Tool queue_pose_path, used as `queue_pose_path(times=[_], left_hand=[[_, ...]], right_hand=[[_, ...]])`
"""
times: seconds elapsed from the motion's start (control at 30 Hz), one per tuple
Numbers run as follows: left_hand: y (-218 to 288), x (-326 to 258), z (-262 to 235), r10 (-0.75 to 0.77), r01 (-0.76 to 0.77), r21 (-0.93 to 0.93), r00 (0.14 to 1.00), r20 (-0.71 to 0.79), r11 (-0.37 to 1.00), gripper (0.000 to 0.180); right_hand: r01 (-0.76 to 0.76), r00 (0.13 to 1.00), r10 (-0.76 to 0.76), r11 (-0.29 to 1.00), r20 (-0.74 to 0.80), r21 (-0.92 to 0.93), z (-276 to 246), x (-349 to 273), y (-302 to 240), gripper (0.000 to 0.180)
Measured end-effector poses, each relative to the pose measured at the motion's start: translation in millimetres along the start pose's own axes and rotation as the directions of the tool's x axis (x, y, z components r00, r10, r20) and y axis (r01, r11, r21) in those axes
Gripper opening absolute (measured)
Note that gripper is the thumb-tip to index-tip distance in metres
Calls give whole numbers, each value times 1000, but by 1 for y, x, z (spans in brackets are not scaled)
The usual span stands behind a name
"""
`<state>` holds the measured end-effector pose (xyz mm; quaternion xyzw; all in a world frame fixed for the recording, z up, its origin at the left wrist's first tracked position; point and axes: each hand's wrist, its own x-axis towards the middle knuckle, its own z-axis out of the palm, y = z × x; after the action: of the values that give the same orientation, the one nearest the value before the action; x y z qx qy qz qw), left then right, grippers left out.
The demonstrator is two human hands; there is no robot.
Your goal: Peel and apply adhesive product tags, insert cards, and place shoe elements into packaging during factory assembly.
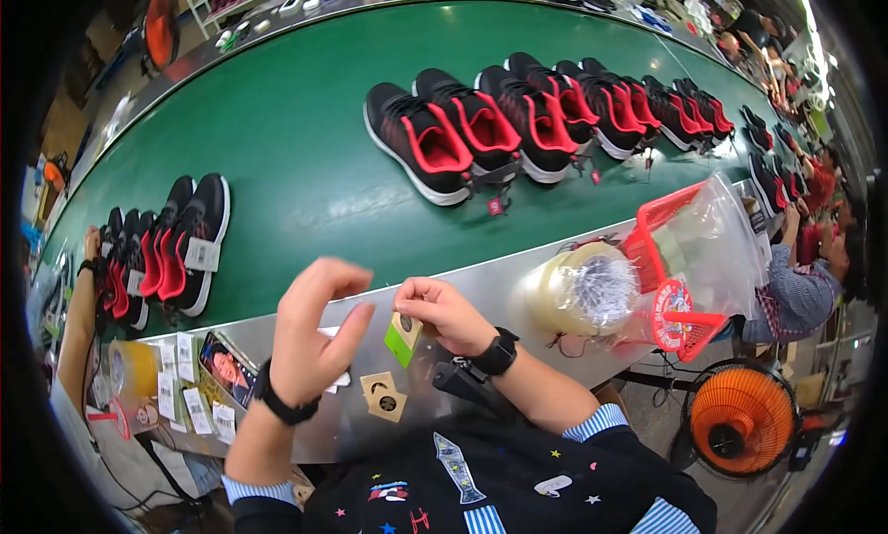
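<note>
Between the thumb and fingers of my right hand (446, 314) is a small card tag (402, 340), tan above and bright green below. My left hand (319, 326) hovers beside it with thumb and fingers apart, nothing visible in it, and its fingertips are slightly blurred. Below the hands, two tan card tags (384, 402) with dark round marks lie overlapping on the metal ledge (338, 437). Some white paper pieces show partly behind my left hand. A black handheld device (467, 386) lies near my right wrist.
Black and red sneakers (435, 145) line the green conveyor belt (305, 155), with more sneakers (190, 242) at left. White barcode tags (197, 409) lie left. A bundle of white strings (597, 289), a red basket (661, 224) and an orange fan (740, 418) stand right. Other people work at both sides.
</note>
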<state>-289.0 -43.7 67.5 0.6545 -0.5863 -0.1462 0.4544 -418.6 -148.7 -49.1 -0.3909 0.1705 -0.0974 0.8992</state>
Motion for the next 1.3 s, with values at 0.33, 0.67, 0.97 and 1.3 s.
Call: queue_pose_path(times=[0.33, 0.67, 0.97, 1.3], left_hand=[[-26, 210, 192, 306, -472, 439, 865, 398, 765, 55], [-42, 275, 300, -243, -41, 569, 877, 414, 821, 103], [-46, 291, 261, -318, 117, 324, 657, 683, 939, 93], [-76, 239, 242, -60, -161, 452, 897, 437, 878, 56]], right_hand=[[146, 989, -148, 987, -27, -68, -28, 23, 18, 8], [422, 906, -403, 850, 125, -315, -55, 33, 64, 32], [384, 921, -374, 819, 111, -427, -36, 35, 41, 27], [190, 981, -193, 959, 6, -212, -38, 30, 39, 15]])
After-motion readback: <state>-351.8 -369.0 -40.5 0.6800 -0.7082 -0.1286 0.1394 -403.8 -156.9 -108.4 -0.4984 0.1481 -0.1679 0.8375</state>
